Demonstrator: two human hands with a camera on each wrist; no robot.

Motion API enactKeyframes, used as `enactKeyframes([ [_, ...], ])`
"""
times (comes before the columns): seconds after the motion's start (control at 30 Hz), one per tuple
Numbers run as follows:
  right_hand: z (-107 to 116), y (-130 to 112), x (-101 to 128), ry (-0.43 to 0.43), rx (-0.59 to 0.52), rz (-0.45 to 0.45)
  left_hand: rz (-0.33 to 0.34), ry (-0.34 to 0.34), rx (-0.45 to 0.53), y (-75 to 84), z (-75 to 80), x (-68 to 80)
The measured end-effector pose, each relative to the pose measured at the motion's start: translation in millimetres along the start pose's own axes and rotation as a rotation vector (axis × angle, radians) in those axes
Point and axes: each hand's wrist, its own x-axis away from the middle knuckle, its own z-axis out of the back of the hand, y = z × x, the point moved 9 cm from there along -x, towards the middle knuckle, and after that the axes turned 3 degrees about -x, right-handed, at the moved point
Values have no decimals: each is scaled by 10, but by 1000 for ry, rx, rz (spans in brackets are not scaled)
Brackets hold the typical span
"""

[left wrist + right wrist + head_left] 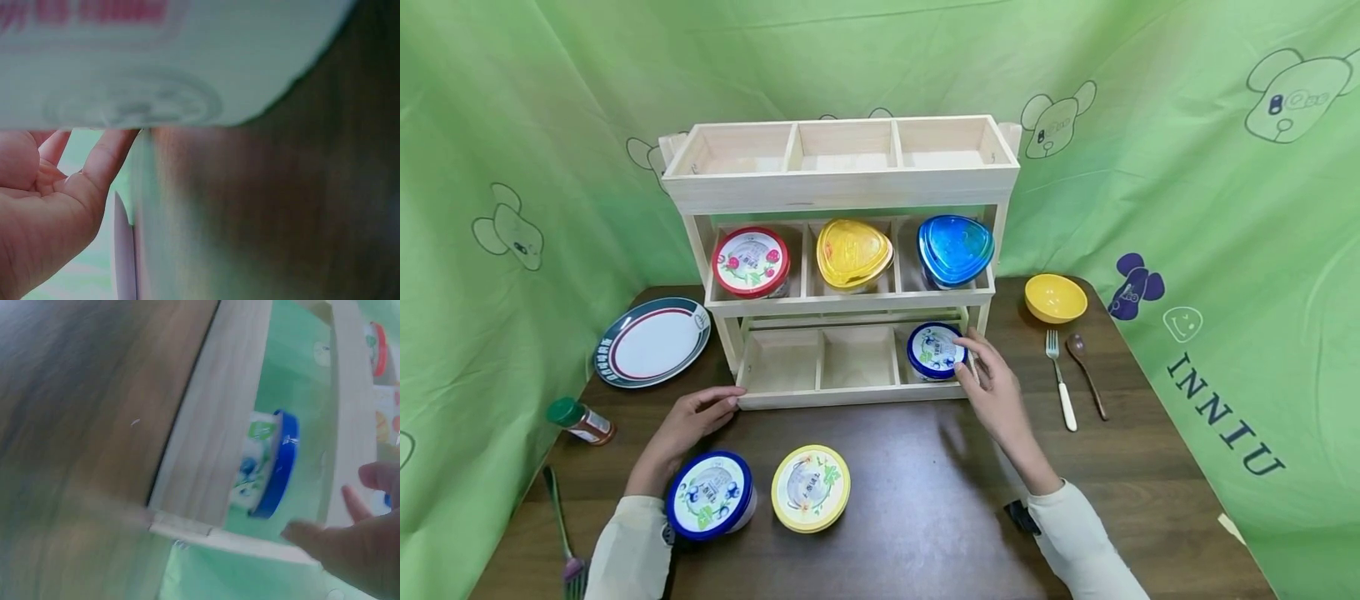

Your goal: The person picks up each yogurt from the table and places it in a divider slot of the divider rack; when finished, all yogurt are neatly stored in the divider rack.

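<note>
A small tub with a blue lid point(934, 352) sits in the right compartment of the wooden rack's bottom tray point(850, 399). My right hand point(997, 393) is at that tub's right side, thumb and fingers spread; the right wrist view shows a gap between them and the tub point(259, 465). At the tray's front left corner, the fingertips of my left hand point(691, 425) touch the wood. Close by my left wrist stands another blue-lidded tub point(709, 496), with a yellow-lidded tub point(811, 489) to its right. A pale printed surface point(144, 69) hides part of the left wrist view.
The rack's middle tier holds a red-lidded tub point(751, 262), a yellow-lidded jar point(853, 254) and a blue-lidded jar point(955, 252). Left are a plate point(653, 342), a spice bottle point(580, 421) and a dark fork point(561, 525). Right are a yellow bowl point(1056, 298), a fork point(1060, 379) and a spoon point(1086, 375).
</note>
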Motion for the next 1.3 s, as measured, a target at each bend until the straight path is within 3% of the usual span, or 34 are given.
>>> enactKeyframes([
  [0.17, -146, -146, 86, -17, -32, 17, -1, -2, 0, -7, -10, -4],
  [0.37, -487, -249, 199, -128, -138, 26, -3, 1, 7, -8, -11, 1],
  [0.6, -870, -267, 368, -261, -217, -28, 3, -2, 3, 1, -29, 1],
  [1.03, -1423, -222, 839, -525, -234, -118, -9, -3, 0, 35, -41, -16],
  [1.3, -1634, -174, 1048, -637, -229, -102, 4, 2, 2, 28, -16, 18],
])
